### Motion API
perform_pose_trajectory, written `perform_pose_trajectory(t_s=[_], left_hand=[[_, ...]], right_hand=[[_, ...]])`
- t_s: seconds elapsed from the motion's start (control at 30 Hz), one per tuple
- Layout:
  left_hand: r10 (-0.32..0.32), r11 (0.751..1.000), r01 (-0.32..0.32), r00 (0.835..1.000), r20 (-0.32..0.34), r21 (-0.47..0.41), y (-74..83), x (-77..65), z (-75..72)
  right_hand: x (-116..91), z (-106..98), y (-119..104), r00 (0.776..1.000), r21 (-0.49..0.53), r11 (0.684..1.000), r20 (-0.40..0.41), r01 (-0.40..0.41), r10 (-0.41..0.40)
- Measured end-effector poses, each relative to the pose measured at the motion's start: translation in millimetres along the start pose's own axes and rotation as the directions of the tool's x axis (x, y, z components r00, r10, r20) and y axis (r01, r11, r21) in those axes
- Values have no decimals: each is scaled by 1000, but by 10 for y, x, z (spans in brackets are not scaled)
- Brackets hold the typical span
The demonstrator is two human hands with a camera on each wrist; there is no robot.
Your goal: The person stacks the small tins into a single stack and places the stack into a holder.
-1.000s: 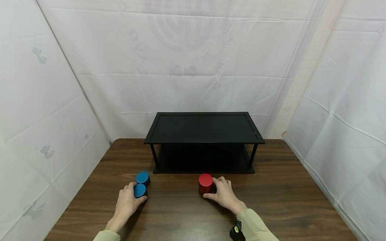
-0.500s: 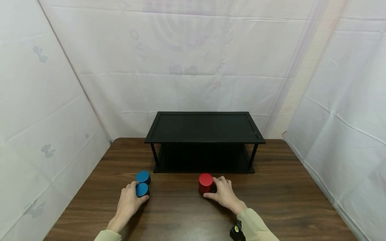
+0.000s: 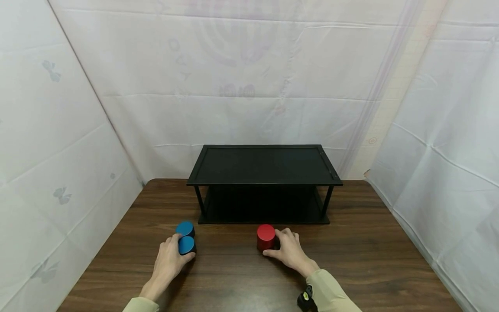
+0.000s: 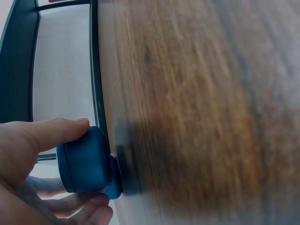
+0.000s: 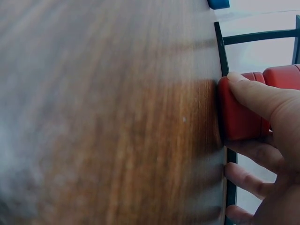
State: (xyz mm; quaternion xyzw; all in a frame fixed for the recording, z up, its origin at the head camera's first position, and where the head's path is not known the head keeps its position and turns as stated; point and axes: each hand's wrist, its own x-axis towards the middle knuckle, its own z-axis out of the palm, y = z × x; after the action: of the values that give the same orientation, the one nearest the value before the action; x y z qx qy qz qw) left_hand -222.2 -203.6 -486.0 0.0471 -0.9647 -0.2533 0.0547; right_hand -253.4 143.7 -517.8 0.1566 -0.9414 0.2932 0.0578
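Note:
My left hand grips a small round blue tin between thumb and fingers. In the left wrist view this tin appears raised slightly off the table. Just behind it a second blue tin stands on the table, partly hidden by the held one. To the right, my right hand has its thumb and a finger around a red tin that stands on the table. A second red tin sits on top of it, seen in the right wrist view; from the head they look like one red cylinder.
A black two-level shelf stands behind both hands at the back of the brown wooden table. White cloth walls enclose the table at the back and sides. A black strap is on the right wrist.
My left hand has shifted a little to the right and away from me with the blue tin. The right hand and red tins have stayed in place.

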Motion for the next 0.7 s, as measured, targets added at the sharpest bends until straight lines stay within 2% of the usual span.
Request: perform_pose_trajectory(t_s=[0.33, 0.7], left_hand=[[14, 1000, -14, 1000, -4, 5, 47, 11, 8], [51, 999, -52, 999, -14, -16, 177, 26, 13]], right_hand=[[6, 4, 8, 1000, -6, 1000, 2, 1, -1], [2, -2, 5, 1000, -4, 1000, 9, -8, 8]])
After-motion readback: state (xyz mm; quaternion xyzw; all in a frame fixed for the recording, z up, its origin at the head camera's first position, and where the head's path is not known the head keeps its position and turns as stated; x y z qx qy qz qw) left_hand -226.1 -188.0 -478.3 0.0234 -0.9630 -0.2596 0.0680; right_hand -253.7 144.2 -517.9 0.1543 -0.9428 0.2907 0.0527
